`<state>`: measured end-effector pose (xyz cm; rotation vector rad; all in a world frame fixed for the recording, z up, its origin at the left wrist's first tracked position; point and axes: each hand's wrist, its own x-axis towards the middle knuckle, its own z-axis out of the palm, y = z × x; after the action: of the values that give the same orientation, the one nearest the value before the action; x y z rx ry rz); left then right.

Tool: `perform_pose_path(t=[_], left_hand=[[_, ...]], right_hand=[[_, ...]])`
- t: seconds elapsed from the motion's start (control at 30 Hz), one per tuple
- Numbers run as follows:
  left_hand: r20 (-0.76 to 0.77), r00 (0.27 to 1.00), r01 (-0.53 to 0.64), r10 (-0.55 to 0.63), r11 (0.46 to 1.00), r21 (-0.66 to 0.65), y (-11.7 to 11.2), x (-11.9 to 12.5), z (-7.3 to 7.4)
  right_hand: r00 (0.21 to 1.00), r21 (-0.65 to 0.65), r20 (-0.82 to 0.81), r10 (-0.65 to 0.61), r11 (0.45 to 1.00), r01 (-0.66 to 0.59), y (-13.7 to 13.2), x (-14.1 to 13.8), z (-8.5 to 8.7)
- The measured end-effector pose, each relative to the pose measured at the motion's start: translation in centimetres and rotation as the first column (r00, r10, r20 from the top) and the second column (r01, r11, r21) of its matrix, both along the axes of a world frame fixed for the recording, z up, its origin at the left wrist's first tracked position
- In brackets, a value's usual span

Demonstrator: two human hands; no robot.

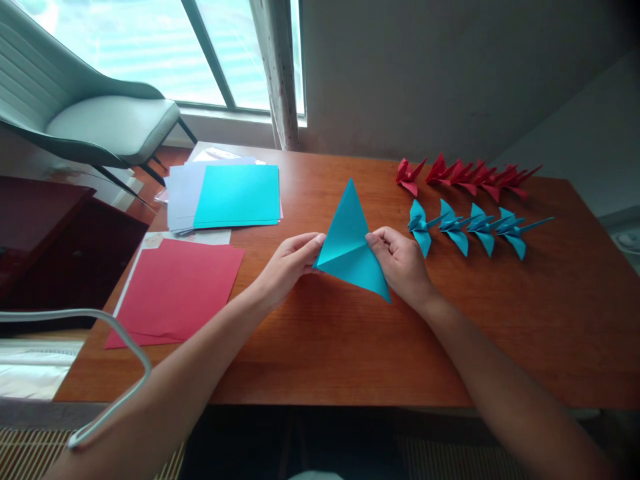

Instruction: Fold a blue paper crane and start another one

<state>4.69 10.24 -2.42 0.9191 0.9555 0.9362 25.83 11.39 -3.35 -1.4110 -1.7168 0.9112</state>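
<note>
A blue sheet of paper (350,240), folded into a triangle, is held just above the wooden table (320,347) at its middle. My left hand (290,263) pinches the triangle's left corner. My right hand (400,260) pinches its right edge, fingers closed on the paper. To the right of my right hand lies a row of several blue folded paper cranes (475,230). Behind them is a row of several red folded cranes (465,175).
A stack of blue and pale sheets (225,197) lies at the table's back left, and red sheets (175,293) lie at the front left. A grey chair (95,120) stands by the window. A white cable (115,360) loops at the lower left.
</note>
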Motion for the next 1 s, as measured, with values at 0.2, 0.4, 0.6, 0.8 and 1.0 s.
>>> perform_pose_path(t=[0.2,0.4,0.6,0.8,1.0], left_hand=[[0.046,0.999,-0.011,0.011,1.0,0.001,0.1,0.0,0.6],[0.014,1.0,-0.028,0.028,1.0,-0.005,0.0,0.0,0.8],[0.039,0.999,-0.021,0.022,1.0,-0.02,0.2,-0.2,0.8],[0.091,0.996,-0.013,0.018,0.999,-0.05,0.3,-0.6,1.2],[0.012,1.0,0.012,-0.012,1.0,0.006,0.4,-0.7,0.6]], right_hand=[[0.998,0.057,0.054,-0.043,0.998,0.04,0.0,0.0,-0.1],[0.998,0.026,-0.015,-0.057,0.998,0.057,0.1,0.0,-0.1],[0.997,0.0,-0.063,-0.034,0.999,0.034,-0.1,-0.1,0.0],[0.995,0.022,-0.095,-0.041,0.999,0.043,-0.2,-0.2,-0.1],[0.995,0.034,-0.095,-0.004,0.999,0.008,-0.4,-0.3,0.2]])
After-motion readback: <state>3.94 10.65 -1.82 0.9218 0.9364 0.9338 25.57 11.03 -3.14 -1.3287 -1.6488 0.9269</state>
